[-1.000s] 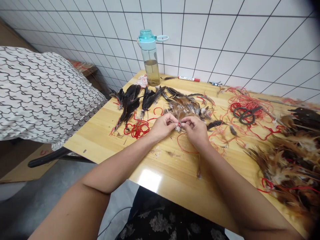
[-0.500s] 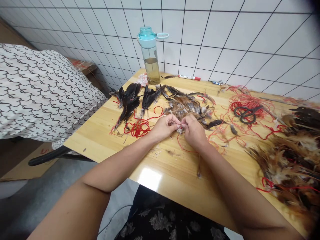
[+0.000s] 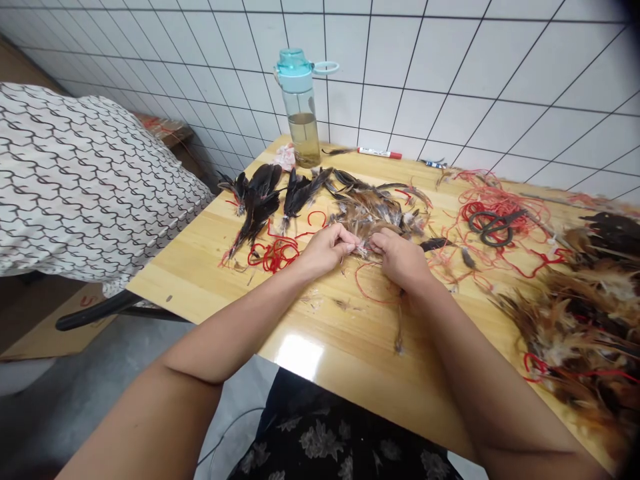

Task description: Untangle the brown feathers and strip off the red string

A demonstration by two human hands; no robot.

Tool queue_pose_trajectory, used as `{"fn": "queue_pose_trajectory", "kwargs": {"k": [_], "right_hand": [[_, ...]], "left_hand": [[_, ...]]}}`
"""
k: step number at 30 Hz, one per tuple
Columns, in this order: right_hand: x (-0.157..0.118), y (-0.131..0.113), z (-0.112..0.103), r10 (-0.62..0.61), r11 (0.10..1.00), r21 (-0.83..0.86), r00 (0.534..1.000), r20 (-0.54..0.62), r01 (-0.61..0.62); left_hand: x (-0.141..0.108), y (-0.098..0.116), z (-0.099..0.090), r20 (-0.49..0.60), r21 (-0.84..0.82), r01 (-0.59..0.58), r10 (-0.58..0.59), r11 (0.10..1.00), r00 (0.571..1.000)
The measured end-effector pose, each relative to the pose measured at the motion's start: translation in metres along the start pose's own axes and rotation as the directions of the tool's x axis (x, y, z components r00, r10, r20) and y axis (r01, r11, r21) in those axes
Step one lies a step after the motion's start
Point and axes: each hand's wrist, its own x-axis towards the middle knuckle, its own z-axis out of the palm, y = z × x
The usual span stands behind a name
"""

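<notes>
The left hand (image 3: 327,250) is closed in a pinch, its thumb and fingertips (image 3: 353,247) gripping a small tuft of pale, downy feathers (image 3: 362,251) at the middle of the wooden table (image 3: 350,353). The right hand (image 3: 399,261) lies just beside the tuft, its fingers curled inward, and whether it grips anything cannot be told from this view. A loop of red thread (image 3: 367,287) lies on the table directly at 6 o'clock from the tuft, and a heap of brown barred feathers (image 3: 375,213) sits touching the hands at 12 o'clock. At 10 o'clock, well beside the left hand, lie dark glossy feathers (image 3: 260,207) with a tangle of red thread (image 3: 274,257) just below them. At 3 o'clock, black-handled scissors (image 3: 495,227) rest on a looser nest of red thread (image 3: 500,203). A large mound of brown and cream feathers (image 3: 575,320) fills the table's right end at about 4 o'clock. Against the white tiled wall (image 3: 450,80) at 12 o'clock stand a clear water bottle (image 3: 300,110) with a turquoise lid, partly filled with amber liquid, and a red-capped marker (image 3: 380,153) lying flat. A single feather (image 3: 399,333) lies alone near the table's near edge.
</notes>
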Motion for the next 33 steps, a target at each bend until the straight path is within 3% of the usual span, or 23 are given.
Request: {"fn": "queue_pose_trajectory", "kwargs": {"k": [7, 12, 18, 25, 33], "right_hand": [[-0.002, -0.006, -0.004, -0.081, 0.982, -0.164, 0.991, 0.104, 0.097], [-0.001, -0.007, -0.007, -0.051, 0.998, -0.037, 0.995, 0.081, 0.054], [0.000, 0.000, -0.007, -0.125, 0.985, 0.131, 0.990, 0.067, 0.115], [0.001, -0.003, -0.006, -0.138, 0.990, 0.052, 0.987, 0.079, 0.134], [-0.002, -0.007, -0.011, -0.084, 0.996, -0.024, 0.996, 0.021, 0.084]], "left_hand": [[0.002, -0.002, -0.002, 0.021, 0.026, -0.032, 0.031, 0.999, 0.999], [0.002, 0.000, -0.004, 0.031, 0.045, -0.078, 0.077, 0.996, 0.997], [-0.001, 0.007, -0.004, 0.042, 0.022, -0.118, 0.117, 0.993, 0.992], [-0.001, 0.007, -0.003, 0.064, -0.059, -0.153, 0.157, 0.986, 0.986], [0.003, 0.005, -0.010, 0.021, -0.006, -0.200, 0.200, 0.980, 0.980]]}}
